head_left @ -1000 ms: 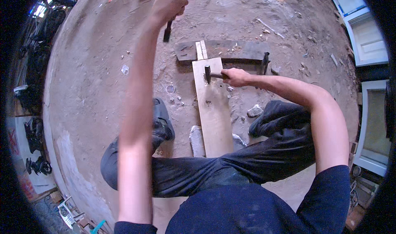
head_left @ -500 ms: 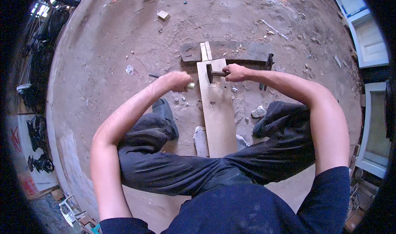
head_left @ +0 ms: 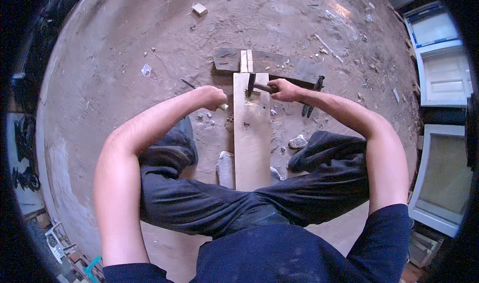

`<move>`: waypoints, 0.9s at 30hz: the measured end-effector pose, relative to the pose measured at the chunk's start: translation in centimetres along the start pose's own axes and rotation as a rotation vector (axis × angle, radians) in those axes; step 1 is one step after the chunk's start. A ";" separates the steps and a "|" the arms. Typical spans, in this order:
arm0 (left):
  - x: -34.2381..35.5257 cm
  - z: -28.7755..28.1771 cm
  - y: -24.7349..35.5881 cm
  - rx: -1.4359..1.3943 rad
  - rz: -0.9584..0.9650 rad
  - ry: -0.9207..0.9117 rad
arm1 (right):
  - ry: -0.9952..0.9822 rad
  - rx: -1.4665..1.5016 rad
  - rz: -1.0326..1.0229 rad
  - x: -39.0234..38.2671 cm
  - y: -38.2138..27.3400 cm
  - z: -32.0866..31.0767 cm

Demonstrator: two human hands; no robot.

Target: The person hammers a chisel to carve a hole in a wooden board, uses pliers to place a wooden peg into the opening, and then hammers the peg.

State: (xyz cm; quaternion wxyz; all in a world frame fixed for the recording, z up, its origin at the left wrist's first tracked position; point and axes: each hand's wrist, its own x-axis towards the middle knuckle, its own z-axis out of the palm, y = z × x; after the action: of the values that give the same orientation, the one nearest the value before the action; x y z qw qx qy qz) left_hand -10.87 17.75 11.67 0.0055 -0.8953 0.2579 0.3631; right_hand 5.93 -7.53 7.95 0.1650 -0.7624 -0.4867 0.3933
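Observation:
My left hand (head_left: 213, 98) is closed round a chisel, left of the board. Its thin dark blade (head_left: 188, 84) sticks out beyond the fist, and its pale handle end (head_left: 224, 106) shows on the board side. A hammer is gripped in my right hand (head_left: 285, 90) by its short wooden handle. The dark hammer head (head_left: 251, 85) is over the far part of a pale wooden board (head_left: 252, 148), beside a rough chipped recess (head_left: 253, 99). Whether the head touches the wood I cannot tell. The board runs from between my legs to a dark crosswise plank (head_left: 294, 68).
A narrow pale wood strip (head_left: 246, 61) lies across the plank. A dark clamp-like tool (head_left: 313, 96) rests at the plank's right end. Stones (head_left: 298, 142) and wood chips are scattered on the dirt floor. White-framed panels (head_left: 440, 178) stand along the right side.
The whole view has shifted a little. In my left fist the chisel has tilted, its blade now slanting farther away. The hammer stays over the board's far end, its head at a slightly different angle.

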 end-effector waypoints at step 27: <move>1.8 0.6 -1.0 -0.053 0.045 -0.065 | -0.061 -0.347 0.161 0.5 -5.4 0.4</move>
State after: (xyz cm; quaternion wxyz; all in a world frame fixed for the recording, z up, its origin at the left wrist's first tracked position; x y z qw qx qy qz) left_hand -9.70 17.90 9.90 -0.0179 -0.8769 0.2679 0.3987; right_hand 2.43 -4.59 10.98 -0.0155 -0.8036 -0.4893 0.3383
